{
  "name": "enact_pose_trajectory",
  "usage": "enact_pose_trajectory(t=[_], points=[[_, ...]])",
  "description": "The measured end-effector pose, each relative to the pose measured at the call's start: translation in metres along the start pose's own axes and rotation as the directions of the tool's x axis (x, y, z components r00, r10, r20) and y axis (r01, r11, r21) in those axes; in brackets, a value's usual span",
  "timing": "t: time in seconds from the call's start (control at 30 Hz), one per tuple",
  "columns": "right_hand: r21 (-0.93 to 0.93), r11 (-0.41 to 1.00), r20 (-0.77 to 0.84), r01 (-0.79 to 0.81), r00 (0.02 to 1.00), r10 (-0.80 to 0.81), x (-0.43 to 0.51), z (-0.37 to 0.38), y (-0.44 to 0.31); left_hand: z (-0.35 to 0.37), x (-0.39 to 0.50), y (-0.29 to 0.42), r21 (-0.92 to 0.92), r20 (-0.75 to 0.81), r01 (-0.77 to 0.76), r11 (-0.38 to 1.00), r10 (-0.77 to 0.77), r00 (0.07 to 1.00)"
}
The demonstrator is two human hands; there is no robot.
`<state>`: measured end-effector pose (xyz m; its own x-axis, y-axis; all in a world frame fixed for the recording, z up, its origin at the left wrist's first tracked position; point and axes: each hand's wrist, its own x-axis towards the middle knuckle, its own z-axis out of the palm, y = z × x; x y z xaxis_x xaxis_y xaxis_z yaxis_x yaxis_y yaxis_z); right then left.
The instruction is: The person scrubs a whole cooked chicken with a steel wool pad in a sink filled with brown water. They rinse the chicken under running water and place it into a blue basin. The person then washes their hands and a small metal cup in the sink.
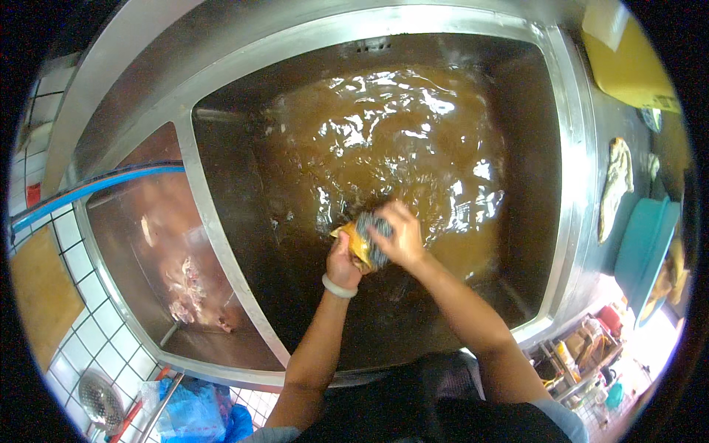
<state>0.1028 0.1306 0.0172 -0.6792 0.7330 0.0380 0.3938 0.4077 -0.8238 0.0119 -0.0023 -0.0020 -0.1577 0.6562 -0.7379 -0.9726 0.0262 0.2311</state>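
Observation:
Over a metal sink basin (512,183) of brownish, rippling water (388,138), both of my hands are close together. My left hand (344,261), with a pale bracelet at the wrist, grips a shiny yellow item (354,241); its exact kind is unclear. My right hand (400,235), somewhat blurred, holds a dark grey scouring pad (372,228), probably of metal mesh, against the yellow item's right side. The fingers hide parts of both things. Whatever lies beneath the murky water cannot be made out.
Left of the divider (213,221), a smaller basin holds pale scraps (191,293), with a blue hose (99,185) across its top. On the right ledge are a whitish cloth (615,188), a teal basin (645,255) and a yellow container (628,61). A perforated strainer (99,401) is at lower left.

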Motion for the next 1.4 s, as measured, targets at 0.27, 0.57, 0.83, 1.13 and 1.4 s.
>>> enact_pose_trajectory(t=[0.27,0.57,0.83,1.13,1.4], points=[[0.593,0.501,0.067,-0.631,0.658,0.750,0.003,-0.013,0.055,-0.019,0.002,0.001,-0.364,0.067,0.114,0.924,-0.096,0.993],[0.822,-0.188,0.456,-0.537,0.423,0.783,-0.025,-0.003,0.046,0.002,0.004,-0.035,0.911,0.081,-0.056,0.410,-0.045,0.996],[0.644,-0.171,0.586,-0.745,0.338,0.736,-0.036,-0.003,0.044,-0.020,0.006,-0.050,0.848,-0.167,0.029,0.529,0.214,0.962],[0.348,-0.112,0.782,-0.931,0.222,0.582,-0.043,-0.029,0.061,-0.015,0.007,-0.033,0.884,-0.378,0.204,0.421,0.385,0.842],[0.372,-0.393,0.924,-0.841,0.294,0.245,-0.055,-0.029,0.046,0.001,-0.009,-0.022,0.424,0.082,0.113,0.899,-0.162,0.983]])
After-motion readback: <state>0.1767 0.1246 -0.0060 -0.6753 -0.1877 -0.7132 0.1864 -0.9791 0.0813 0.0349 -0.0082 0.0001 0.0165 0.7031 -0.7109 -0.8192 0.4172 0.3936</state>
